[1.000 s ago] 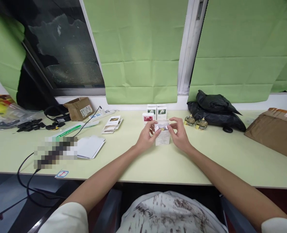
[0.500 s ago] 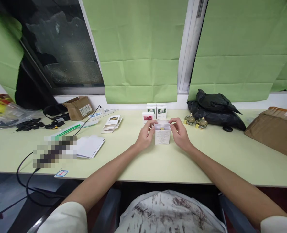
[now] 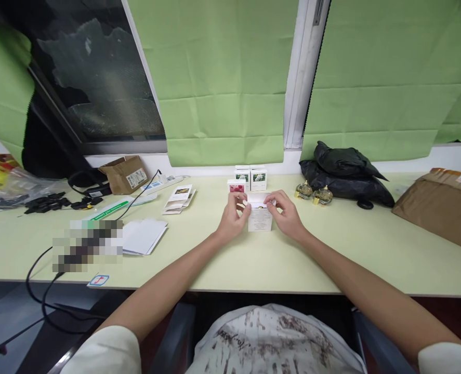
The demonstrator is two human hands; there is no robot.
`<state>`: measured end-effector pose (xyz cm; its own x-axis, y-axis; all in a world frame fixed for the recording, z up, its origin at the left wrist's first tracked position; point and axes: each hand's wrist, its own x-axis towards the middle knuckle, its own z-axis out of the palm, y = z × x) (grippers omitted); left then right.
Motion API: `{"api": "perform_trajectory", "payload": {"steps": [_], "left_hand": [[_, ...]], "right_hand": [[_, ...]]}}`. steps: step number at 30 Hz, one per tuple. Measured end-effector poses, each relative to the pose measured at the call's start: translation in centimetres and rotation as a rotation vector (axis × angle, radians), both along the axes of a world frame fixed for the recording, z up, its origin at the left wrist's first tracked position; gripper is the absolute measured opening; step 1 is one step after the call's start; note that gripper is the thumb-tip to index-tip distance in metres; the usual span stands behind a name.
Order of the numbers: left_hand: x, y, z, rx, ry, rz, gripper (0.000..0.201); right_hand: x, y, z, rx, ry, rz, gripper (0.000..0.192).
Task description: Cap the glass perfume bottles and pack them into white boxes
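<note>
Both hands are on a small white box [image 3: 260,220] that stands upright on the tabletop [image 3: 253,259], about midway along its length and closer to the far edge than the near one. The left hand [image 3: 232,218] clasps the box's left side, thumb and fingers pinched at the top corner. The right hand [image 3: 287,213] does the same on the right side, fingertips [image 3: 269,203] bent in over the top flap. So both hands are closed on the box, one on each side, and the lid flap lies under the fingers; whether it is fully shut I cannot tell.

Just behind the box, toward the far edge, stand three more small boxes: one with a red picture [image 3: 236,187] and two with green pictures [image 3: 251,178] side by side behind it. To the right of these, two small gold-capped glass bottles [image 3: 312,193] sit near a black plastic bag [image 3: 345,174] by the far edge. A brown cardboard carton [image 3: 440,208] lies at the right end of the tabletop.

To the left, flat folded cartons [image 3: 179,199] lie in a small stack, and white papers [image 3: 142,235] sit nearer the front edge. A small torn brown box [image 3: 124,174] and black cables [image 3: 51,201] occupy the far left corner.
</note>
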<state>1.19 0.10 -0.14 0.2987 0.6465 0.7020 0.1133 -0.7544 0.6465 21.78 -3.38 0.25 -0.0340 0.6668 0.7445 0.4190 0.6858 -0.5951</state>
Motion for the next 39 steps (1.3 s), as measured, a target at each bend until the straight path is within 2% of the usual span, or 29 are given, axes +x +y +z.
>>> {"api": "perform_trajectory", "payload": {"steps": [3, 7, 10, 14, 15, 20, 24, 28, 31, 35, 39], "left_hand": [[0.16, -0.1, -0.11, -0.015, -0.041, 0.006, 0.032], [0.11, -0.28, 0.11, 0.046, 0.085, 0.022, 0.02], [0.06, -0.36, 0.3, 0.105, 0.151, 0.005, 0.021], [0.05, -0.39, 0.44, 0.113, 0.169, 0.022, 0.026], [0.06, -0.39, 0.46, 0.115, 0.171, 0.029, 0.026], [0.03, -0.39, 0.6, 0.138, 0.156, 0.041, 0.021], [-0.12, -0.22, 0.8, 0.214, 0.12, 0.109, 0.02], [-0.13, 0.12, 0.75, 0.283, 0.098, 0.139, 0.011], [-0.01, 0.21, 0.57, 0.27, 0.073, 0.142, 0.008], [0.08, -0.05, 0.53, 0.194, 0.015, 0.146, 0.016], [-0.02, -0.34, 0.74, 0.219, 0.08, 0.086, 0.02]], "right_hand": [[-0.01, -0.01, 0.01, -0.011, -0.003, -0.002, 0.013], [-0.03, -0.1, 0.03, -0.01, -0.018, -0.004, 0.012], [-0.09, -0.15, -0.09, -0.012, -0.003, -0.013, 0.01], [-0.18, -0.12, -0.36, -0.058, 0.152, -0.111, 0.032], [-0.2, -0.13, -0.38, -0.057, 0.168, -0.124, 0.032], [-0.35, -0.44, -0.06, -0.002, 0.067, -0.026, 0.019], [-0.48, -0.68, 0.33, 0.0, 0.066, -0.021, 0.025], [-0.46, -0.75, 0.52, 0.009, 0.11, -0.047, 0.028], [-0.38, -0.62, 0.43, 0.02, 0.136, -0.047, 0.028], [-0.17, -0.22, 0.08, -0.009, 0.173, -0.028, 0.02], [0.0, -0.05, -0.07, -0.049, 0.192, 0.018, 0.014]]}}
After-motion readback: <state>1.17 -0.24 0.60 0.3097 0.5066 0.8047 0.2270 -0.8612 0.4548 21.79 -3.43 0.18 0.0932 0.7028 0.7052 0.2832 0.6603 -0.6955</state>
